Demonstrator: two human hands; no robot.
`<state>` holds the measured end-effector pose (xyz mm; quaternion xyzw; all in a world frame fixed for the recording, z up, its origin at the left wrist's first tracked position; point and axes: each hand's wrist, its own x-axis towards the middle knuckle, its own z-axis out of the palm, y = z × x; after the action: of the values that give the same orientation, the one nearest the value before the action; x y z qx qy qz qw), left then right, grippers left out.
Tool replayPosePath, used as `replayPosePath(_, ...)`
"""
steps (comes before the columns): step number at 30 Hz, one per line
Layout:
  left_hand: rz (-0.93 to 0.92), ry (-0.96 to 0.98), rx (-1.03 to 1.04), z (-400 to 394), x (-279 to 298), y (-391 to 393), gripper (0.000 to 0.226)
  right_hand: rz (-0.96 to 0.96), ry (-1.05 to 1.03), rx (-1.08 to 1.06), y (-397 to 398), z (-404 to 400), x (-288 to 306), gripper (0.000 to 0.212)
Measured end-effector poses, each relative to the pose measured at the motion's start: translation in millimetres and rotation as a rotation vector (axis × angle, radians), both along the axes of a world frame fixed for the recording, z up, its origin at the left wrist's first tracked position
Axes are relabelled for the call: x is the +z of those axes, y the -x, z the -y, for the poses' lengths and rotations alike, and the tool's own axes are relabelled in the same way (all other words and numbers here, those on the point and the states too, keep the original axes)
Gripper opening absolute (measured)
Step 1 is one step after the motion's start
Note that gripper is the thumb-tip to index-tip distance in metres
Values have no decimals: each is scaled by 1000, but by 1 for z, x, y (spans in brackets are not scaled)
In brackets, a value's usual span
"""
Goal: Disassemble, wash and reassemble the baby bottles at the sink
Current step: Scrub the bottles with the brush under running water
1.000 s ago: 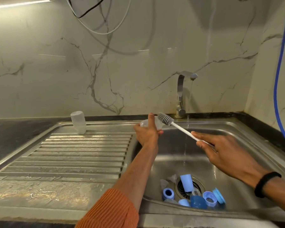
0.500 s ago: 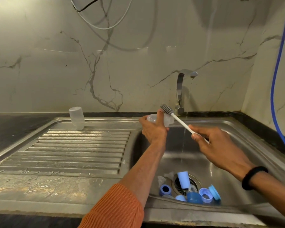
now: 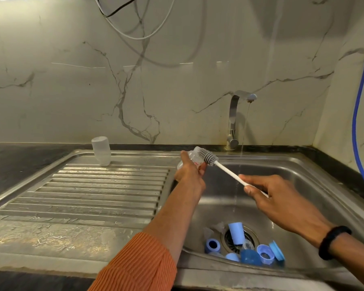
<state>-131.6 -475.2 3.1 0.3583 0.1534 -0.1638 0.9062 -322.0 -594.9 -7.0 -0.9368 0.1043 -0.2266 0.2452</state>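
1. Your left hand [image 3: 189, 175] holds a clear baby bottle [image 3: 192, 161] over the left edge of the sink [image 3: 315, 175]. Your fingers are curled round it in a tight grip.
2. Your right hand [image 3: 277, 202] pinches the white handle of the bottle brush [image 3: 225, 170]. Its grey bristle head sits at the bottle's mouth, partly inside.
3. This looks like the washing step. Next you likely need to push the brush deeper, then twist and scrub, keeping the bottle steady.
4. A thin stream of water runs from the one tap [image 3: 232, 120], just beside the brush handle.
5. One more clear bottle [image 3: 101, 151] stands upside down on the ribbed draining board [image 3: 93, 192], well apart from your hands.
6. Near the drain lies a pile of blue bottle parts [image 3: 250, 246]. I count about six, plus a few clear ones, but they overlap, so I cannot tell for sure.
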Motion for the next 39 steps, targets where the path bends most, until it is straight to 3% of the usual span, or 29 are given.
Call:
replayPosePath(13,32,98,-59,-4,2,0,51,-52,-231,-19,5,-5,8,36)
replayPosePath(20,73,3,-162,1,1,1,53,-35,-355,-45,7,1,10,32)
replayPosePath(25,122,-54,-311,2,3,5,48,-48,-561,-50,6,10,8,30)
replayPosePath(29,164,-155,-454,6,4,13,57,-23,-482,-93,5,16,12,33)
replayPosePath(33,184,-287,-591,8,-6,19,52,34,-383,-96,6,18,21,34)
replayPosePath(39,205,-405,-459,13,-15,16,47,117,-356,-125,6,28,27,32)
